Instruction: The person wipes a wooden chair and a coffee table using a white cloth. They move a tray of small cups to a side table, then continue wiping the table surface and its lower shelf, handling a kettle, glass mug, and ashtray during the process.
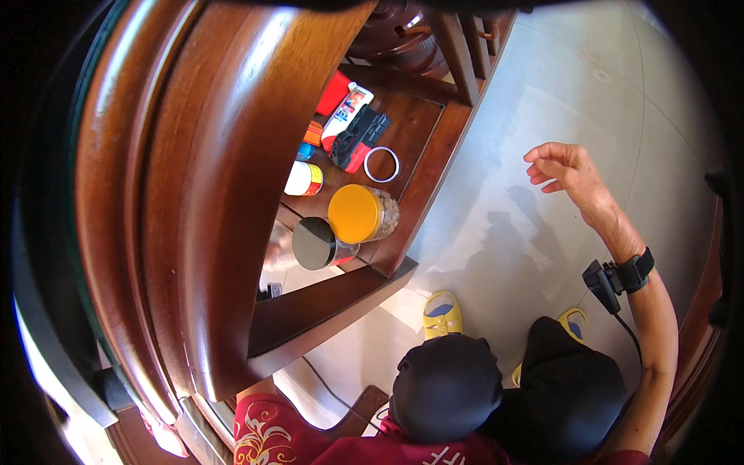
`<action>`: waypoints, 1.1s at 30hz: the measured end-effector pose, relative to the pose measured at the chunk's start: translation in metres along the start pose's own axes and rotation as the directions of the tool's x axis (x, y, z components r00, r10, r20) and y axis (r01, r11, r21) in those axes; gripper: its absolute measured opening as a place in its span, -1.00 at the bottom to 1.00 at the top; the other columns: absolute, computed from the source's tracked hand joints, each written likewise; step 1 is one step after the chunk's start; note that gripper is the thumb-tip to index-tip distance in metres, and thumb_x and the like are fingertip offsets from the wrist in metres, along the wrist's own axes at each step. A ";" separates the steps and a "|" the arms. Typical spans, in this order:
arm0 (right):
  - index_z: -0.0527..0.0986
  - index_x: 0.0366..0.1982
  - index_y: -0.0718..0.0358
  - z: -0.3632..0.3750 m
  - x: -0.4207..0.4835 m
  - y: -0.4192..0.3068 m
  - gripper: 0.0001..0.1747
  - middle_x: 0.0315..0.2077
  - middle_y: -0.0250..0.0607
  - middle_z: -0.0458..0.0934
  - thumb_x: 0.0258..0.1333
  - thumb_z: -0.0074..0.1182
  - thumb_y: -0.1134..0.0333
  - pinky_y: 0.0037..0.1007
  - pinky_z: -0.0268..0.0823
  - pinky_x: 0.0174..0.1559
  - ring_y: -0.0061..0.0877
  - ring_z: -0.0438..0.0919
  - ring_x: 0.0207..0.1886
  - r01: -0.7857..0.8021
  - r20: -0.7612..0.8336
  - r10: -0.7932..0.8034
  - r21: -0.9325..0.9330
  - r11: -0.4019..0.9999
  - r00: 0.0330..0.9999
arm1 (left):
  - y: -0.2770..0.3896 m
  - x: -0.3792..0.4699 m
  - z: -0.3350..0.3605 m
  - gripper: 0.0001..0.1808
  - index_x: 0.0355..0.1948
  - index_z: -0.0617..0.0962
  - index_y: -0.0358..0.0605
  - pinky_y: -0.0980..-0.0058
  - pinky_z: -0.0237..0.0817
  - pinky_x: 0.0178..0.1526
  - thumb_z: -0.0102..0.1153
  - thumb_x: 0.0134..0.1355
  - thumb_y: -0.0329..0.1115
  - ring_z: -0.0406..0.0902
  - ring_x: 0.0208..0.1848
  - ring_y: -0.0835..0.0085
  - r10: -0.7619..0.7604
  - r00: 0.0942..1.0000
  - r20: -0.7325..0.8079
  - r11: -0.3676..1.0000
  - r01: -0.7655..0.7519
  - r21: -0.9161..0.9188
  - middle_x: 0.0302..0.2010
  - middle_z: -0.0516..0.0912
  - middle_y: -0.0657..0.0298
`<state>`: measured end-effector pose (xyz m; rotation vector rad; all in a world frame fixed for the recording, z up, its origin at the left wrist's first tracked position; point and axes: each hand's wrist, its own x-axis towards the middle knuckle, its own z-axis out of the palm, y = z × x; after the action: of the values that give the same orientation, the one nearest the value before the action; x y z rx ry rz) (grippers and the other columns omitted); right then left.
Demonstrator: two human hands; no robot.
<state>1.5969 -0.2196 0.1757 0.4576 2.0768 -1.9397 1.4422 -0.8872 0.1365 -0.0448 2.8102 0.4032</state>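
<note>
My right hand [561, 168] is raised over the tiled floor, empty, with its fingers loosely curled and slightly apart. A black strap with a small camera [601, 285] is on that wrist. My left forearm passes behind the wooden table edge [232, 203]. A blurred skin-toned shape [279, 250], apparently my left hand, shows below the edge; its fingers cannot be made out. Near it on the wooden shelf, a jar with a grey lid [313, 244] touches a clear jar with a yellow lid [354, 214]. A white ring [382, 164] lies beyond them.
Farther along the shelf are a black and red plastic object [359, 138], a white and red package [349, 113], a red item [333, 93] and a white container with a yellow-red label [305, 179]. A wooden crossbar [325, 302] spans the near end. A dark cable [331, 392] runs below.
</note>
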 end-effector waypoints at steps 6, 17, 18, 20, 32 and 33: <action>0.60 -0.22 0.21 -0.017 -0.010 0.000 -0.78 -0.36 -0.33 0.61 0.24 0.03 0.27 -0.52 0.40 -0.20 -0.62 0.57 -0.25 0.025 -0.025 -0.026 -0.044 0.999 0.999 | 0.067 -0.074 -0.040 -0.35 0.07 0.50 -0.19 0.28 0.48 -0.06 0.33 -0.15 -0.41 0.60 -0.13 0.21 0.071 0.969 -0.238 0.921 -0.155 -0.357 -0.17 0.64 0.09; 0.55 -0.03 0.25 0.083 -0.011 -0.071 -0.70 -0.21 -0.21 0.59 0.18 0.15 0.42 -0.44 0.43 -0.10 -0.44 0.56 -0.13 0.507 0.444 -0.449 -0.015 0.862 0.776 | 0.221 -0.115 -0.071 -0.19 0.19 0.39 -0.15 0.27 0.45 0.00 0.41 -0.16 -0.34 0.50 0.02 0.23 0.523 0.847 -0.098 0.784 -0.523 -0.333 0.00 0.53 0.13; 0.49 0.08 0.20 0.095 -0.013 -0.077 -0.58 -0.13 -0.13 0.53 0.16 0.19 0.36 -0.37 0.42 -0.05 -0.37 0.52 -0.04 0.595 0.450 -0.523 -0.021 0.804 0.723 | 0.226 -0.112 -0.069 -0.18 0.20 0.38 -0.14 0.27 0.45 0.01 0.42 -0.16 -0.33 0.49 0.04 0.23 0.533 0.842 -0.084 0.782 -0.528 -0.332 0.01 0.52 0.13; 0.31 0.27 0.13 0.118 -0.015 -0.087 -0.29 0.01 0.00 0.41 0.09 0.28 0.22 -0.27 0.37 0.07 -0.24 0.43 0.12 0.657 0.485 -0.550 -0.071 0.750 0.680 | 0.235 -0.106 -0.068 -0.15 0.22 0.36 -0.13 0.27 0.44 0.02 0.43 -0.17 -0.32 0.47 0.06 0.23 0.549 0.834 -0.063 0.775 -0.536 -0.335 0.04 0.50 0.14; 0.45 0.06 0.32 0.154 -0.003 -0.103 -0.30 -0.10 -0.08 0.60 -0.28 0.35 0.40 -0.31 0.45 0.02 -0.32 0.60 -0.05 0.063 0.236 -0.293 0.669 0.740 0.927 | 0.253 -0.087 -0.067 0.04 0.34 0.23 -0.08 0.26 0.42 0.09 0.52 -0.18 -0.23 0.36 0.24 0.25 0.584 0.812 -0.009 0.744 -0.539 -0.395 0.22 0.38 0.18; 0.45 0.05 0.32 0.138 -0.002 -0.100 -0.28 -0.12 -0.10 0.60 -0.29 0.36 0.39 -0.33 0.45 0.01 -0.32 0.61 -0.06 0.116 0.176 -0.320 0.689 0.716 0.931 | 0.248 -0.089 -0.069 0.06 0.35 0.22 -0.07 0.26 0.41 0.09 0.53 -0.18 -0.23 0.35 0.25 0.25 0.572 0.820 0.005 0.752 -0.522 -0.402 0.24 0.37 0.18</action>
<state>1.5554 -0.3633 0.2583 0.0322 1.2384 -2.6982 1.4889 -0.6698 0.2931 0.7193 2.5194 1.0503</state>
